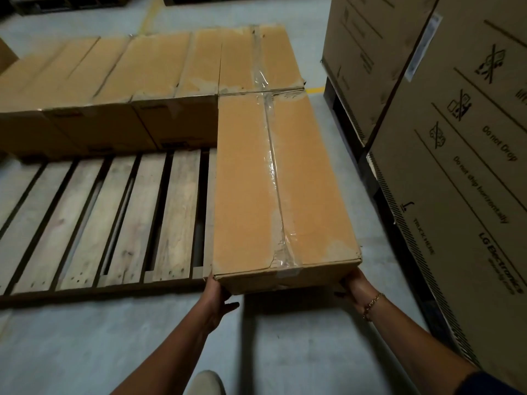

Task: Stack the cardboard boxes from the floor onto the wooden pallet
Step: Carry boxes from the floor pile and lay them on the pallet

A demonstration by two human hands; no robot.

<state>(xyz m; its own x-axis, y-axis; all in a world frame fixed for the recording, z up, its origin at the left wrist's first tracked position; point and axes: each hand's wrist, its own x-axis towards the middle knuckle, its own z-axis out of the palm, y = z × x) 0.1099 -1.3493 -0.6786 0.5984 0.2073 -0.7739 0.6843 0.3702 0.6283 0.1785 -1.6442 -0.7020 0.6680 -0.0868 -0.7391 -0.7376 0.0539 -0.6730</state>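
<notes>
A long taped cardboard box (273,183) lies lengthwise along the right edge of the wooden pallet (94,218), its near end sticking out past the pallet's front. My left hand (218,295) holds the near left bottom corner of this box. My right hand (355,285) grips the near right bottom corner, fingers tucked under it. Several more cardboard boxes (114,81) stand in a row across the far half of the pallet, one of them butting against the far end of the long box.
Tall printed cartons (456,138) on a dark pallet stand close on the right, leaving a narrow strip of grey floor (336,155) beside the box. Bare pallet slats lie to the left of the box. My shoe (206,383) shows at the bottom.
</notes>
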